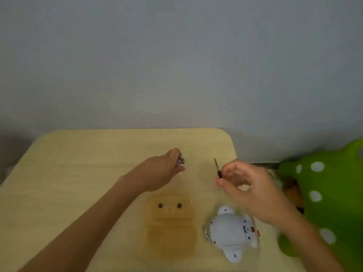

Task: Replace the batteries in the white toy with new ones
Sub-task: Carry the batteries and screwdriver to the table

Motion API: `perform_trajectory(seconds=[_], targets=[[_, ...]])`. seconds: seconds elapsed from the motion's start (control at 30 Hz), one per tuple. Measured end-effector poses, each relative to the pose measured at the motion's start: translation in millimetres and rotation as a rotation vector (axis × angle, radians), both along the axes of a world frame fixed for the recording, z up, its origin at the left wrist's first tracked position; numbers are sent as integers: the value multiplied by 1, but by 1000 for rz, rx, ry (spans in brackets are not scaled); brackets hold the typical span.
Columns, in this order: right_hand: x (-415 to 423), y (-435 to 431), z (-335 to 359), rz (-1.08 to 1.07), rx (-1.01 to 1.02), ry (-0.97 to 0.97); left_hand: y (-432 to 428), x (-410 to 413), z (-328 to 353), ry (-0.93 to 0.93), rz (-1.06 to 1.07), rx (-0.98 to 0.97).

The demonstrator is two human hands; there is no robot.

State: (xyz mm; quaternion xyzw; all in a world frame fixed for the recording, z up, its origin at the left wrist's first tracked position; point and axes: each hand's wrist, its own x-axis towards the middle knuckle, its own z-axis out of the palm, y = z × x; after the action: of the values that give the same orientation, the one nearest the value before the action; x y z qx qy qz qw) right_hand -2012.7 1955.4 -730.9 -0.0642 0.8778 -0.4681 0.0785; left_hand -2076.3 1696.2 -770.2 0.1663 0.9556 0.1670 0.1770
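The white toy point(230, 231) lies on its back near the table's front right, its underside up, with a small red part by one end. Beyond it my right hand point(249, 185) pinches a thin dark screwdriver point(217, 168), its shaft pointing up and away. My left hand point(163, 169) reaches over the middle of the table with its fingertips closed on small dark cylindrical things that look like batteries point(180, 160). The picture is blurred, so I cannot make out the toy's battery compartment.
The pale wooden table point(78, 163) has a brown bear-shaped mark point(170, 222) printed on it, left of the toy. A green cushion with white dots point(326, 193) sits off the table's right edge. A grey wall stands behind.
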Motion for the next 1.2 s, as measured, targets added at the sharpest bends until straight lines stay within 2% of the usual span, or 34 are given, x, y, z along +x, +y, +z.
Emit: perform_trajectory(seconds=[0.1, 0.23, 0.5, 0.7, 0.87, 1.2], targets=[[-18, 11, -33, 80, 32, 78, 0, -13, -31, 26, -65, -183], [-30, 24, -49, 104, 10, 148, -5, -24, -43, 63, -72, -241], [-11, 33, -51, 99, 24, 128, -17, -33, -44, 40, -117, -91], [8, 43, -53, 76, -10, 150, -25, -35, -46, 146, -75, 28], [12, 48, -51, 72, -35, 165, -31, -37, -51, 213, -41, 61], [20, 52, -44, 66, 0, 218, -35, -35, -50, 210, -28, 90]])
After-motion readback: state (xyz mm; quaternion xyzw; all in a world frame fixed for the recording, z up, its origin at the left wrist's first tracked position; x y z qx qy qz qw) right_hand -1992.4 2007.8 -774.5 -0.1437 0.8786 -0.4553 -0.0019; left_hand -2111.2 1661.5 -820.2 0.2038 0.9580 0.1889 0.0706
